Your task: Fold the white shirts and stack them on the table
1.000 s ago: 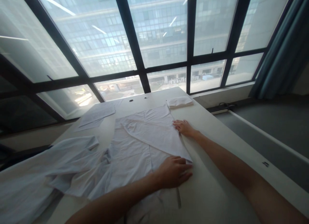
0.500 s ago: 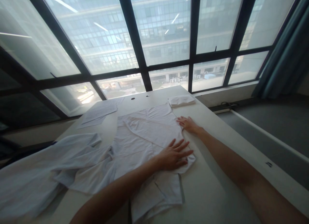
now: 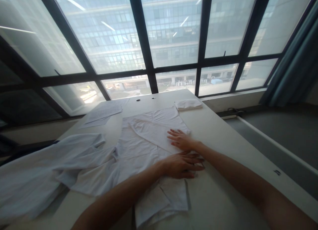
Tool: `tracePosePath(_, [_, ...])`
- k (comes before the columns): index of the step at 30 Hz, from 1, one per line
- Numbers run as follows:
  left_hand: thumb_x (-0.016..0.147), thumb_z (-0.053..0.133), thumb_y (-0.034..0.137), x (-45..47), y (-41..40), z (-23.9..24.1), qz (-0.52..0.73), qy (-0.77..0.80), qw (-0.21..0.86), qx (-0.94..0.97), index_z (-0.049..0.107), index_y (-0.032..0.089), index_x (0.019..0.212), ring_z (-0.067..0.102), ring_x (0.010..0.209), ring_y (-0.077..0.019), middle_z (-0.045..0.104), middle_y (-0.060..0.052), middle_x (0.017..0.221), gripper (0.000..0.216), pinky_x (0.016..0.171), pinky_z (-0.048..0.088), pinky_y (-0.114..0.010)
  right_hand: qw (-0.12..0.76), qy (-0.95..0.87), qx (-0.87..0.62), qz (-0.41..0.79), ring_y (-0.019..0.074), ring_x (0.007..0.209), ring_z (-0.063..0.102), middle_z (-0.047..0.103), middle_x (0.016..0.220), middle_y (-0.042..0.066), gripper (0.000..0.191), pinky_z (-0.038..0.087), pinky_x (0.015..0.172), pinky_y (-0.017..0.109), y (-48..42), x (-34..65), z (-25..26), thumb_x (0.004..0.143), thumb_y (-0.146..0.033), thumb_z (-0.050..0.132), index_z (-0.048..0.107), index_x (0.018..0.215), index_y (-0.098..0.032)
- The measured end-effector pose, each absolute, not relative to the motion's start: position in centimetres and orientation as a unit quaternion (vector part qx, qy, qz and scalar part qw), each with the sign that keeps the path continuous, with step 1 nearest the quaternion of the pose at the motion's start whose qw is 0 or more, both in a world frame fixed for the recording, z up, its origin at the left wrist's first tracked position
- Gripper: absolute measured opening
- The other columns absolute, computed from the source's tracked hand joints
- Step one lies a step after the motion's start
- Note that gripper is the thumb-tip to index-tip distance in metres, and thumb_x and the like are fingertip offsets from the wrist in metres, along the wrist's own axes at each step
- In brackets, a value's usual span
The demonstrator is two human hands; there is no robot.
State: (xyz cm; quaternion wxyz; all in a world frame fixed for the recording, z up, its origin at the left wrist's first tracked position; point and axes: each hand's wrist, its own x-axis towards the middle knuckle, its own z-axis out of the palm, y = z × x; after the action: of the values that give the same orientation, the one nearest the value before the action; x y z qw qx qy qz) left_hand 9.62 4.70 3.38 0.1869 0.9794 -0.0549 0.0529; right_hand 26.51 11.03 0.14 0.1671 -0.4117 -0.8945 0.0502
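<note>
Plainly, the white shirt (image 3: 139, 152) lies on the table (image 3: 211, 197), part-folded by the look of it: one flap (image 3: 151, 132) is laid across its front toward the table's right edge, while a loose part (image 3: 62, 167) sprawls crumpled at the table's left side, unfolded. The left hand (image 3: 182, 165) and right hand (image 3: 181, 139) rest palm-down on the shirt, fingers spread, gripping nothing. At the table's far end sit a folded cloth (image 3: 188, 105), right, and thin sheets (image 3: 105, 112), perhaps paper, left. No brand, label or writing is readable.
</note>
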Motion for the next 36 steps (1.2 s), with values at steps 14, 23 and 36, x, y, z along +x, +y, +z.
tracePosePath(14, [0.101,0.056,0.042,9.3,4.1,3.5,0.058,-0.051,0.294,0.953,0.045,0.029,0.155,0.031,0.152,-0.0246,0.041,-0.004,0.161,0.056,0.128,0.017,-0.046,0.118,-0.704,-0.7,0.031,0.0284,0.152,0.029,0.035,0.164,0.013,0.052,0.021,0.122,0.057,14.9,33.0,-1.3,0.105,-0.032,0.031,0.046,0.153,-0.018])
tracePosePath(23, [0.099,0.059,0.032,9.2,6.8,2.5,0.294,0.151,0.223,0.917,0.076,0.022,0.113,0.068,0.106,-0.0203,0.075,-0.008,0.113,0.024,0.099,0.051,-0.034,0.313,-0.627,-0.713,0.029,0.0233,0.131,0.058,0.063,0.14,0.015,0.047,0.041,0.112,0.034,15.3,33.6,-0.7,0.103,-0.024,0.031,0.06,0.139,-0.013])
tracePosePath(36, [0.104,0.05,0.03,9.7,6.1,3.1,0.139,0.046,-0.047,0.988,0.07,0.022,0.095,0.061,0.09,-0.0175,0.069,-0.005,0.095,0.023,0.082,0.044,-0.032,0.164,-0.786,-0.594,0.039,0.0264,0.15,0.034,0.043,0.159,0.013,0.049,0.028,0.121,0.051,13.5,30.4,-0.9,0.105,-0.034,0.036,0.051,0.149,-0.017])
